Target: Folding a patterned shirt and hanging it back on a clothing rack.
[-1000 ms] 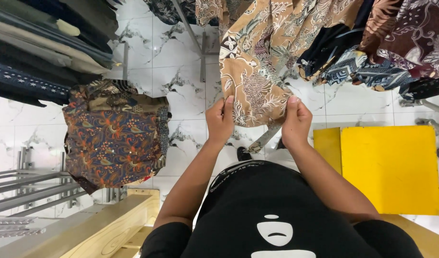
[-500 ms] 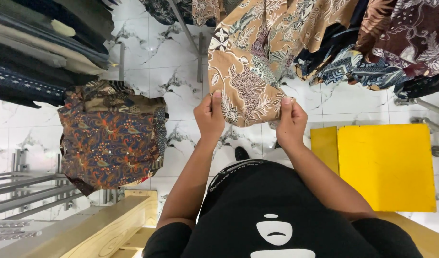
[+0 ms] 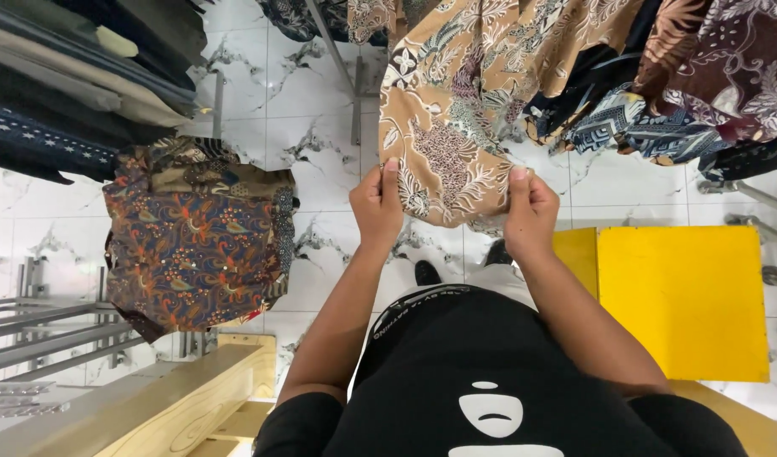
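Head view — left hand (image 3: 376, 203) and right hand (image 3: 529, 211), fingers pinching tan floral shirt (image 3: 456, 135) hem — collar out of frame.

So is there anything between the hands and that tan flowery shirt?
No. Both the left hand and the right hand already pinch the hem of the tan floral shirt, with nothing in between.

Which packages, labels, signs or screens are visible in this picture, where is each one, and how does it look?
No packages, labels, signs or screens can be made out.
Nearest to a sign: yellow panel, rectangular, plain, low on the person's right.
Printing on the black shirt: a white band and white shapes, on the person's front.
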